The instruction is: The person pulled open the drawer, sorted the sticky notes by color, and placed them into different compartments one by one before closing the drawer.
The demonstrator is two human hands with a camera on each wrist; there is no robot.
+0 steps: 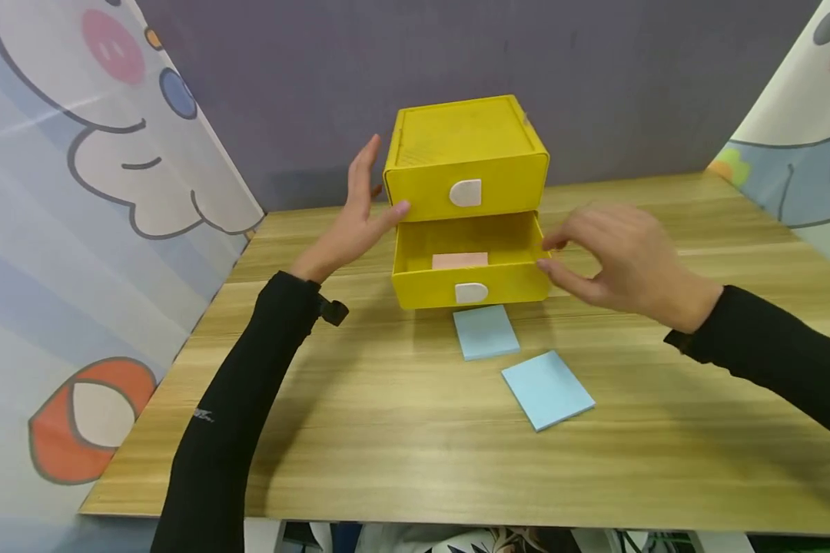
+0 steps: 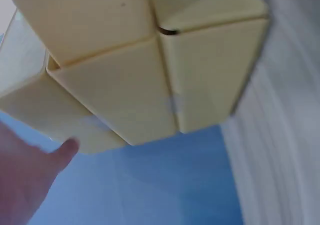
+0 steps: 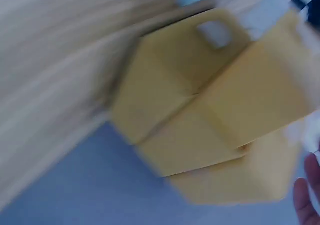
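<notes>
Yellow two-drawer box [image 1: 466, 165], lower drawer [image 1: 472, 269] open.

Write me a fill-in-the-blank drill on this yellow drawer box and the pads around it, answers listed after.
1. The yellow plastic two-drawer box has its ____ drawer pulled open.
2. Inside the open drawer lies a flat pad coloured ____.
3. On the wooden table in front of the box lie ____ light blue sticky-note pads.
4. The left hand rests against the box's ____ side.

Missing words: lower; pink; two; left
</notes>
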